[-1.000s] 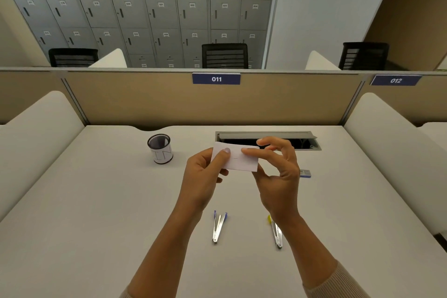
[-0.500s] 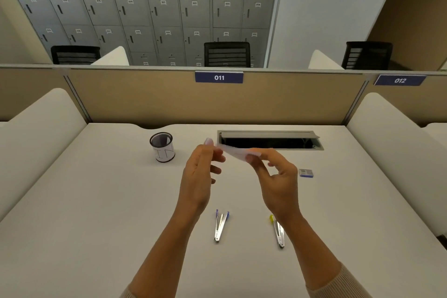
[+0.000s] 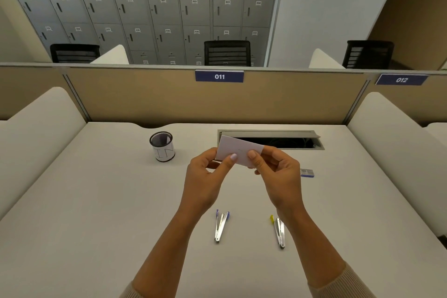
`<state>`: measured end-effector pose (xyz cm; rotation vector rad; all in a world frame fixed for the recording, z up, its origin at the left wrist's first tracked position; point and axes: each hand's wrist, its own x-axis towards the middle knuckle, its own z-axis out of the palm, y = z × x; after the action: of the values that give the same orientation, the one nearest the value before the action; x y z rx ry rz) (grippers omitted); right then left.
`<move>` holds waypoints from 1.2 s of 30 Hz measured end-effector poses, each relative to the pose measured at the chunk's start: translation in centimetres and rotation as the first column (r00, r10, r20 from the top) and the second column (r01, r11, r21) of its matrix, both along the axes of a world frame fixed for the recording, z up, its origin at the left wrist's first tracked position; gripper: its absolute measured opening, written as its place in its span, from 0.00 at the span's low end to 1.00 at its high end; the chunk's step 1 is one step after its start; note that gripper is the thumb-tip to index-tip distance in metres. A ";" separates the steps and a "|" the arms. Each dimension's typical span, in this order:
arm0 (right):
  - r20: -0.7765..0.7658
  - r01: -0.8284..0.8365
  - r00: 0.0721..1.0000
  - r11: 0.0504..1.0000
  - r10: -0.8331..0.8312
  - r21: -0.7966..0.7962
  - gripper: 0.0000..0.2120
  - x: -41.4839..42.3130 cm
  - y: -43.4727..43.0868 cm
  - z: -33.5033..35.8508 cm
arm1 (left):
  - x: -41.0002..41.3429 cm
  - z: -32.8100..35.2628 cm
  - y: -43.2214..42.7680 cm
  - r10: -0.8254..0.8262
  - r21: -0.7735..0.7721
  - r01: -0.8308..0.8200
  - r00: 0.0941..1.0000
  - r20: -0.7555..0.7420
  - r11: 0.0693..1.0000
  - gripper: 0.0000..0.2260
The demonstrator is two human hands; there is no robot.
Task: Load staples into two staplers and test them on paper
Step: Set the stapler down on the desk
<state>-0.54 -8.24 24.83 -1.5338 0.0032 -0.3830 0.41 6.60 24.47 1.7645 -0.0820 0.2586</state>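
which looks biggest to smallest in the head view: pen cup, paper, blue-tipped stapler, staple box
1. paper, but held nearer the camera
2. pen cup
3. blue-tipped stapler
4. staple box

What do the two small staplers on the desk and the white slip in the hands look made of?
The blue-tipped silver stapler and the yellow-tipped silver stapler look like polished metal, going by their bright glints; the coloured tips are probably plastic. The white rectangular slip, pinched between left hand and right hand, looks like thin matte paper.
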 end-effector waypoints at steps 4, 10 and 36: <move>-0.045 -0.048 0.998 0.999 0.049 0.026 0.11 0.3 -0.2 -0.7 | 0.4 -0.8 0.0 0.041 -0.012 -0.041 0.999 -0.010 0.999 0.16; -0.092 -0.033 0.995 0.999 0.035 0.020 0.13 1.1 -0.2 -1.8 | 1.1 -2.6 0.4 0.058 -0.037 -0.059 0.998 -0.019 0.998 0.11; -0.309 -0.087 0.950 0.988 0.043 -0.130 0.08 13.6 8.0 -10.9 | 6.3 -27.1 15.1 0.249 0.801 0.225 0.874 -0.418 0.555 0.27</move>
<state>13.03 -0.22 13.93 -1.7174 0.1700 -0.0907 6.75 21.69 -2.58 2.7621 0.2260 -0.3126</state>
